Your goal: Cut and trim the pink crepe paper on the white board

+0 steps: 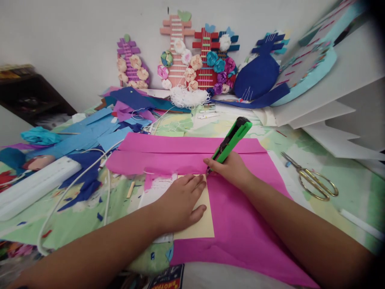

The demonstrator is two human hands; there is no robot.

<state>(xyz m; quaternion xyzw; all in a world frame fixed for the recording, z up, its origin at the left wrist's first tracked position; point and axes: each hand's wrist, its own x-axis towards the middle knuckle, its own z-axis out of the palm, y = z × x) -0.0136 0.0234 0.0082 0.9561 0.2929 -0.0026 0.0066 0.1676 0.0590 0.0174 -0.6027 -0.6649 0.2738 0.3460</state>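
Note:
My left hand (183, 202) lies flat with its fingers spread on a pale yellow card (206, 224). Under the card is a large sheet of magenta paper (243, 224), which spreads to the right and toward me. My right hand (230, 170) grips a green and black cutter (230, 140), held at a slant. Its lower tip meets the magenta paper at the card's top right corner. Folded magenta strips run across behind both hands. White paper with writing (159, 186) shows left of the card.
Gold-handled scissors (315, 182) lie at the right. A white power strip (39, 186), its cable and blue paper scraps (93, 128) cover the left. Decorated paper instruments (177, 52) and a white string heap (189, 97) stand along the wall.

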